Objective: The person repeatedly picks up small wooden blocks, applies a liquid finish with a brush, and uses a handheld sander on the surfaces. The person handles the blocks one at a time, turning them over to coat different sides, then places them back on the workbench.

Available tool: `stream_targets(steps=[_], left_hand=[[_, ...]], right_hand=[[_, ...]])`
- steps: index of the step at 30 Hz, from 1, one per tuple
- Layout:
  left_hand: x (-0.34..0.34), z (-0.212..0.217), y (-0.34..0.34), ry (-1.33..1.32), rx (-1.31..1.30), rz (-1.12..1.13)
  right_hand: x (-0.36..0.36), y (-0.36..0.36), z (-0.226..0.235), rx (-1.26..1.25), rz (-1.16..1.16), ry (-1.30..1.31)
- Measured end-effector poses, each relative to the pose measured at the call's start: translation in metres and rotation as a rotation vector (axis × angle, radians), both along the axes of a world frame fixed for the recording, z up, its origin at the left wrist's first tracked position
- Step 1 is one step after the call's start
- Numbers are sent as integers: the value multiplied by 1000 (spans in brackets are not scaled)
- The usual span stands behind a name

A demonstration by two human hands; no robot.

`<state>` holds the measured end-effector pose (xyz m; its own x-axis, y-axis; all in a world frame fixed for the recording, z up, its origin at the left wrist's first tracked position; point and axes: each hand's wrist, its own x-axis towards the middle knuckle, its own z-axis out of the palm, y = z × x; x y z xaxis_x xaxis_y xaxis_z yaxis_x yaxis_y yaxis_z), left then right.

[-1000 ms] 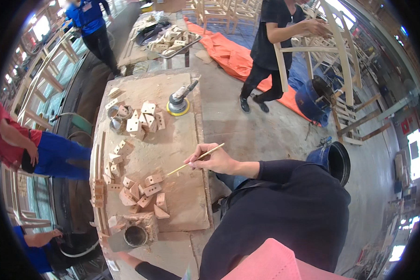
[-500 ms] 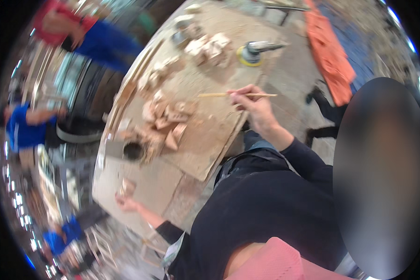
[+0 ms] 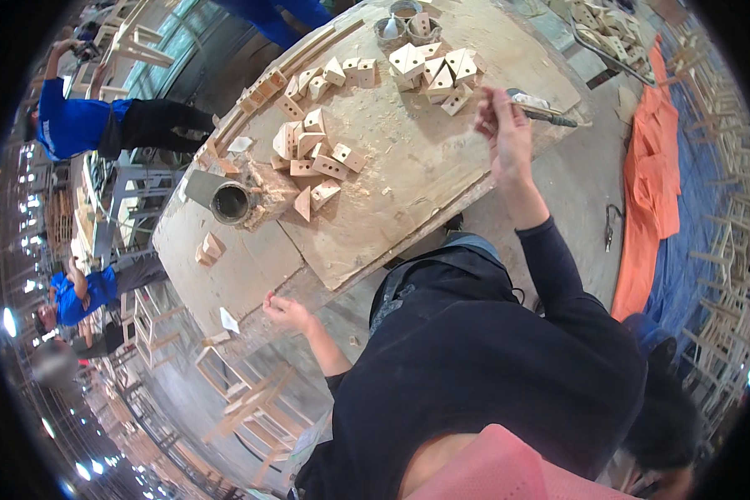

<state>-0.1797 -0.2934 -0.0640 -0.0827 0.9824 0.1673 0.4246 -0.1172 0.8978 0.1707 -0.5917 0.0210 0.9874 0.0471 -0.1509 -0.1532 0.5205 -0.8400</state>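
My left hand (image 3: 288,314) is just off the table's near left edge, fingers loosely curled and parted, with nothing in them. Two small wooden corner blocks (image 3: 210,248) lie on the table beyond it. My right hand (image 3: 505,137) is raised over the table's right side, fingertips pinched. A thin pale wooden stick (image 3: 543,108) seems to run out from behind these fingers; its other end is hidden. Just behind this hand lies a power sander (image 3: 550,117), partly covered. Drilled triangular wooden blocks (image 3: 329,167) lie heaped mid-table, and more blocks (image 3: 442,77) stand stacked near my right hand.
A grey cylinder with an open end (image 3: 231,202) lies among shavings on the worktable (image 3: 375,229). Small pots (image 3: 408,29) stand at the far edge. An orange sheet (image 3: 648,183) covers floor to the right. Wooden chair frames (image 3: 250,400) stand left; people in blue work there.
My left hand has let go of wooden blocks, now on the table, and drawn back toward me. My right hand has moved farther over the table, toward the sander. The view has shifted.
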Motion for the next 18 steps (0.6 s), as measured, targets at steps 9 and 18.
stream_targets(steps=[9,18], left_hand=[[43,6,-58,25,10,-138],[53,6,-110,116,-86,-246]], right_hand=[[177,-20,-7,-335,-15,-382],[352,-3,-91,-1464,72,-622]])
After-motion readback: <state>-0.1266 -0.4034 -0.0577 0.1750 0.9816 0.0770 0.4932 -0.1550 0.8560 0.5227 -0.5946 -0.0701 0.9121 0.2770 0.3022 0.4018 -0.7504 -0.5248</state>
